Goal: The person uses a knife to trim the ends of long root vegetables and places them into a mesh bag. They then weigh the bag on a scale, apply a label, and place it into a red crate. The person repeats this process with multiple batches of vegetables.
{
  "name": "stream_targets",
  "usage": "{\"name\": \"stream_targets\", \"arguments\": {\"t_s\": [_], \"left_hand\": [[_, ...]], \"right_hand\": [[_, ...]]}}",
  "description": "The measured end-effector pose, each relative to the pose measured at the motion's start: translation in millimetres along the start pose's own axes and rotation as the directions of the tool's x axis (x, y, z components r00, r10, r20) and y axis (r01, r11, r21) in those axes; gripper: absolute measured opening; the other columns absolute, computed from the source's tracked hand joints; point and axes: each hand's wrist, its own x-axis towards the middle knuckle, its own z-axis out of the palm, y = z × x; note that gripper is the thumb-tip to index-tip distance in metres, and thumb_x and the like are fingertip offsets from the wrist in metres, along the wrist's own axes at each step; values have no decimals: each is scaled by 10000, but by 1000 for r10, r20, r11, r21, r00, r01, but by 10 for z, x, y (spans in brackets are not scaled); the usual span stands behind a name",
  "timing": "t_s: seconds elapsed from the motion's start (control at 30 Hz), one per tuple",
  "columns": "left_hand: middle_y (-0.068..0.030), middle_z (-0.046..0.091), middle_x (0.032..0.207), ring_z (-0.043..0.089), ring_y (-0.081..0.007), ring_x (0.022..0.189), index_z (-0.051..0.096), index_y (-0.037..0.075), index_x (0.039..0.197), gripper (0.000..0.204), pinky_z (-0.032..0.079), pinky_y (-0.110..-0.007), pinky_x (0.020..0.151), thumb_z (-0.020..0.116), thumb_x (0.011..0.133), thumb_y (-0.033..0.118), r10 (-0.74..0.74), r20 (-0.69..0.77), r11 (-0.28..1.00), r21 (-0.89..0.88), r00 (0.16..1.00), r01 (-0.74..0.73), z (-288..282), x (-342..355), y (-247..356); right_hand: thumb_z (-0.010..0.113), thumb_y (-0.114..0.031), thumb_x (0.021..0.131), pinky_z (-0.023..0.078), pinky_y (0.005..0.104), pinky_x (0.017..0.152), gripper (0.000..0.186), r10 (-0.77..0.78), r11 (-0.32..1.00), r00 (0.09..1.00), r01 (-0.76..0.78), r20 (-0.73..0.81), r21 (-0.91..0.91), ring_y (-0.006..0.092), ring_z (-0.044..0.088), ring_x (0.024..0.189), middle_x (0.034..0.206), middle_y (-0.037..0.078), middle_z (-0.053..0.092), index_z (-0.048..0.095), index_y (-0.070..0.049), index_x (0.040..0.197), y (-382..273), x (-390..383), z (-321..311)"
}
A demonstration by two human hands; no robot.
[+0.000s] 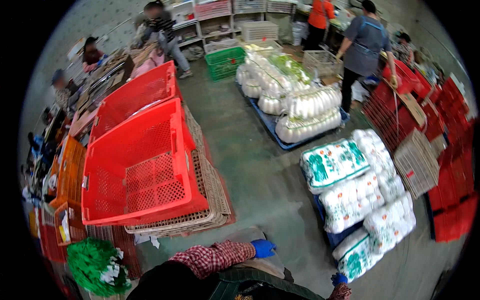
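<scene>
My left hand, in a blue glove below a red checked sleeve, is held out in front of my body. Its fingers look loosely extended, and I make out nothing in them. A pale greyish, sheet-like thing lies beneath that hand and forearm; its kind is unclear. At lower right my right hand, also blue-gloved, hangs beside a stack of white plastic-wrapped packs. Closest to it is a white pack with green print. Whether the fingers touch it I cannot tell, as they are small and partly hidden.
Red crates stand on beige crates at left, near a green bundle. Bagged white vegetables sit on a blue pallet ahead. A person in a grey top stands beyond. More red crates line the right.
</scene>
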Motion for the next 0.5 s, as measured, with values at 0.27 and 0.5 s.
{"name": "stream_targets", "arguments": {"t_s": [0.27,0.5], "left_hand": [[-129,573,830,557,-210,671,546,77,945,352,439,-331,581,431,769,360,-423,-16,584,-769,906,259,-814,964,-1676],[-148,546,938,512,-306,861,576,65,883,352,395,-374,765,371,782,332,-184,-491,965,74,852,251,-2744,1582,-1873]], "right_hand": [[500,-354,692,431,398,671,293,-263,944,964,252,-24,-213,312,543,793,859,138,567,549,-124,867,-1340,2697,-1507],[527,-125,747,424,268,616,258,-140,862,984,68,108,502,157,531,703,811,91,558,502,-3,973,-2874,3273,-3758]]}}
